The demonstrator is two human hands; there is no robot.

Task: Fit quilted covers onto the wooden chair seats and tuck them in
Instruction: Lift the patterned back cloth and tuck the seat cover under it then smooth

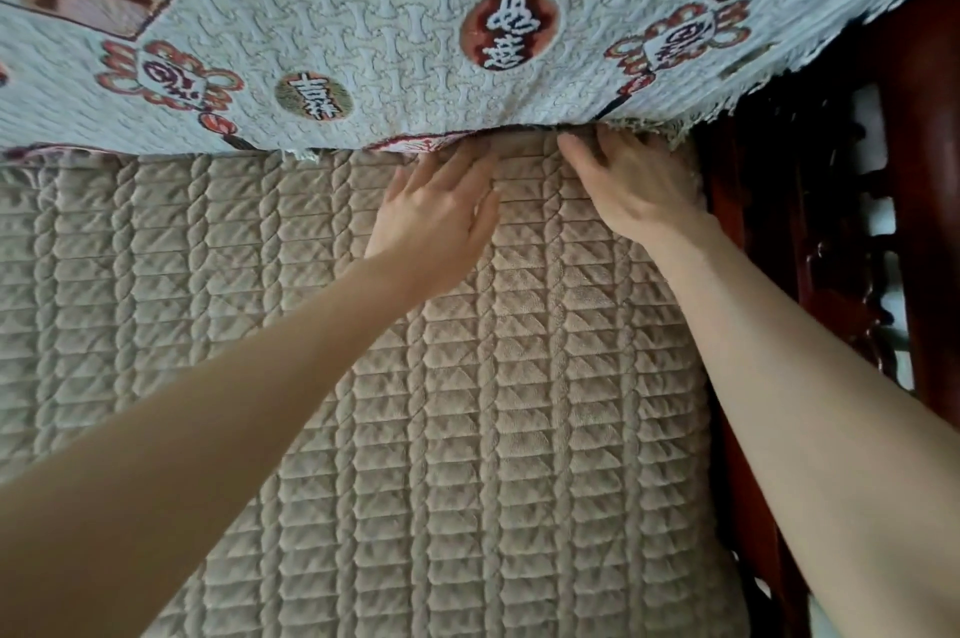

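A beige quilted cover (363, 377) lies flat across the seat and fills most of the view. My left hand (436, 216) rests palm down on the cover's far edge, its straight fingers reaching into the gap under the backrest cloth. Just to the right, my right hand (631, 185) presses the same far edge, fingers pointing into that gap; its fingertips are hidden beneath the cloth. Neither hand grips anything.
A pale woven throw (363, 29) with red roundels and fan motifs hangs over the backrest, its fringed hem meeting the seat. A dark red carved wooden armrest (810, 232) borders the seat on the right.
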